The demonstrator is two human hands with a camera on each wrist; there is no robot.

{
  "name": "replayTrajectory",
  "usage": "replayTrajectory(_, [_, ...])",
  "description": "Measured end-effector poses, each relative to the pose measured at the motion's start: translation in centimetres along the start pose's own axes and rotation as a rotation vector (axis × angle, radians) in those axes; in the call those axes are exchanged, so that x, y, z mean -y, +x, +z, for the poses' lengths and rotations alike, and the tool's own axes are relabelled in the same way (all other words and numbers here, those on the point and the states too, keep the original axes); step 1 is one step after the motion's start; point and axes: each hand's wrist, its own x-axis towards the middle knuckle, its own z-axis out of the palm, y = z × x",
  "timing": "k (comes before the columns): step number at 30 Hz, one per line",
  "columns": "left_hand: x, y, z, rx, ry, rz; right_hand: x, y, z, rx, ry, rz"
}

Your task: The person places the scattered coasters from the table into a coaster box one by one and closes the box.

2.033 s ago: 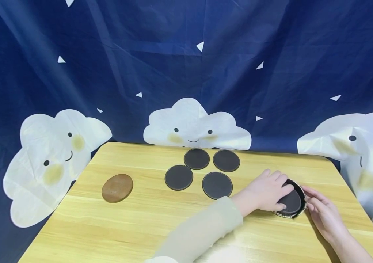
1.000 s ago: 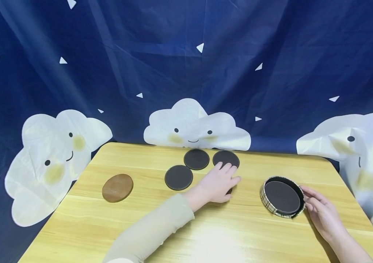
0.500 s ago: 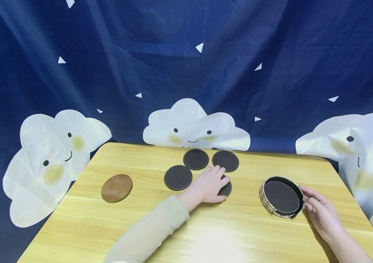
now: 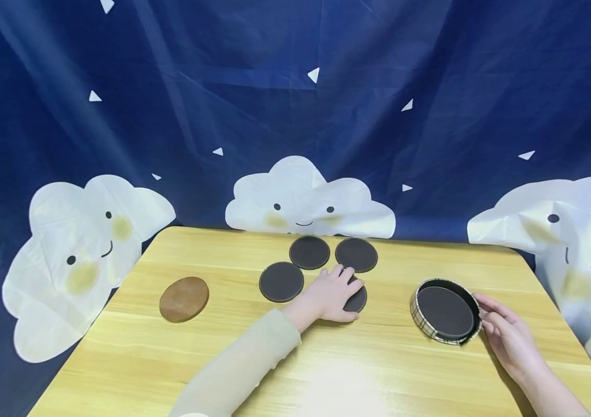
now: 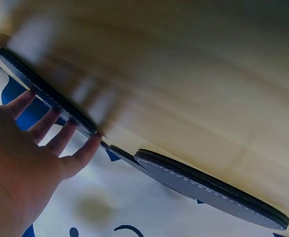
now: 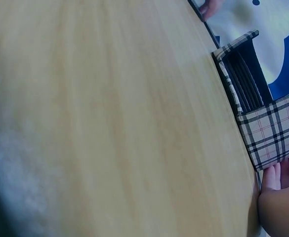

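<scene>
My left hand (image 4: 330,295) spreads over a black round coaster (image 4: 356,300) on the table, gripping its rim. In the left wrist view the thumb is at one end of that coaster (image 5: 40,89) and the other fingertips touch along its edge. Three more black coasters lie flat around it: one to the left (image 4: 281,282), two behind (image 4: 309,252). At the right, my right hand (image 4: 511,336) holds the outer side of a plaid round coaster holder (image 4: 420,315), which has a gap in its wall. Stacked black coasters (image 6: 245,81) show inside through that gap.
A brown round disc (image 4: 184,299) lies on the left part of the wooden table (image 4: 134,359). Behind the table's far edge hangs a dark blue curtain (image 4: 196,116) with white smiling clouds.
My left hand has moved left from the holder to the nearest loose coaster, and its fingers have settled on the rim. The right hand and the holder have stayed in place.
</scene>
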Motion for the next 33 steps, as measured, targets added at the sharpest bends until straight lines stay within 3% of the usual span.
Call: replayTrajectory(33, [0.31,0.95,-0.34,-0.025,-0.011,0.003,0.18,-0.16,0.1,-0.011,-0.043,0.014])
